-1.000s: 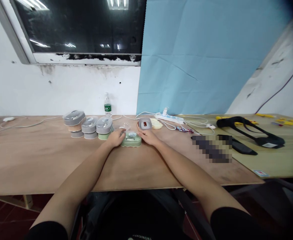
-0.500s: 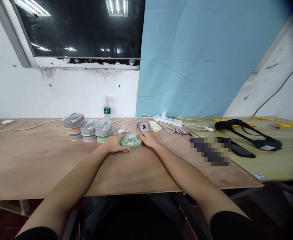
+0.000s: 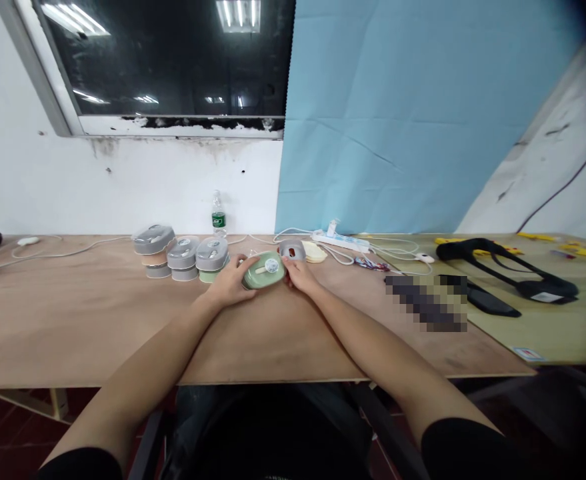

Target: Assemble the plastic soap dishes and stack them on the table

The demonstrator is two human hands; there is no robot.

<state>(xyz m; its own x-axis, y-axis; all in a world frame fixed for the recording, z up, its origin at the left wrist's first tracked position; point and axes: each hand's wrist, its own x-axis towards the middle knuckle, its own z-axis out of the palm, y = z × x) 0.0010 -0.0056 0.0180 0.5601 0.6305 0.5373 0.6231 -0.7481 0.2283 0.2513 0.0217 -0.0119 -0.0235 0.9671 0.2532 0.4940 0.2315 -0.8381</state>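
A green oval lidded box (image 3: 261,272) with a round sticker and a pale clip on its lid is between my hands, tilted up towards me. My left hand (image 3: 229,283) grips its left end, thumb along the near side. The fingers of my right hand (image 3: 299,274) close on its right end. Just behind my right hand sits a small grey open-topped container (image 3: 293,250) with something reddish-brown inside. Beside that lies a cream-coloured piece (image 3: 315,252), flat on the table. Clear plastic shows partly behind the green box.
Stacked grey-lidded boxes (image 3: 183,253) stand at left, some with peach or green bases. A water bottle (image 3: 218,215) stands by the wall. A power strip (image 3: 341,241) with white cables lies at the back. A black frame-like object (image 3: 510,267) rests on the right-hand table (image 3: 493,343).
The green box has been lifted and tilted, its right end turned up and away. Both hands have moved with it. The camera view has shifted slightly.
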